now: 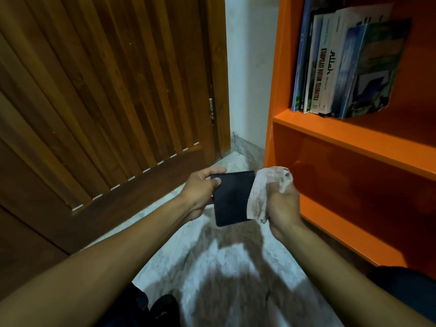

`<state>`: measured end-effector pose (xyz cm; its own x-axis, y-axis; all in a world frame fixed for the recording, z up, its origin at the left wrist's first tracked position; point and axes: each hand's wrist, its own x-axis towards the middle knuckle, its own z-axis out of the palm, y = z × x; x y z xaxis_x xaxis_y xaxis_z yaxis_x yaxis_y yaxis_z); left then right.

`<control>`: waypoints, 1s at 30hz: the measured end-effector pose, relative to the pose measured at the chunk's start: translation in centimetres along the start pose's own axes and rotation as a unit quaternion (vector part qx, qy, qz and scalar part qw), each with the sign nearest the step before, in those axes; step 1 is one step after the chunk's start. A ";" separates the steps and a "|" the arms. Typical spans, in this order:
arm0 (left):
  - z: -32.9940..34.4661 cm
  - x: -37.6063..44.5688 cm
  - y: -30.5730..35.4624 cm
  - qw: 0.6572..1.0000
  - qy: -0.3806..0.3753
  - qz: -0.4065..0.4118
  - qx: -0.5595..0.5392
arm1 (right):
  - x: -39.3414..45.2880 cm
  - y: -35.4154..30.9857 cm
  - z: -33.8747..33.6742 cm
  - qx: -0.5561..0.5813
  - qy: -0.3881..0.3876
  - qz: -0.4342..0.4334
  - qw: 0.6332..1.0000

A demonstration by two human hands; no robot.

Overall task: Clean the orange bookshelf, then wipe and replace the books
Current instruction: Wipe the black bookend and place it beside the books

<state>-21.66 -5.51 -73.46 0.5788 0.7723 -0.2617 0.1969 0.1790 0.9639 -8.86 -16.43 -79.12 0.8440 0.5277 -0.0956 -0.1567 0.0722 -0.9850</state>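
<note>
Left hand (200, 190): grips the left edge of a dark book (232, 198), thumb on the cover, fingers curled behind it
Right hand (282, 204): fingers clamped round a crumpled white cloth (266, 190), which lies against the book's right edge
Dark book: held between both hands above the pale marble floor (212, 267), near the low left corner of the orange bookshelf (342, 131)
Row of books (344, 67): upright on the upper shelf, far right (the rightmost ones lean left)
Lower shelf (354, 234): bare orange board just right of the right hand
Wooden door (106, 90): slatted, on the left
</note>
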 end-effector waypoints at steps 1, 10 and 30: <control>0.5 -0.2 -0.2 1.000 -0.016 0.000 0.004 | -0.4 0.1 0.7 -0.023 -0.014 -0.022 0.999; 1.2 -0.2 0.3 0.982 -0.058 -0.074 -0.163 | -2.7 1.9 1.9 -0.213 -0.228 -0.271 0.911; -2.4 0.5 1.6 0.997 0.073 0.020 0.013 | -0.5 1.0 -3.0 -0.253 -0.187 -0.275 0.908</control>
<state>-22.96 -3.34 -71.93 0.4663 0.8591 -0.2112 0.1973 0.1317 0.9715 -7.89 -19.10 -80.53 0.4750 0.7871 0.3935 0.5724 0.0632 -0.8175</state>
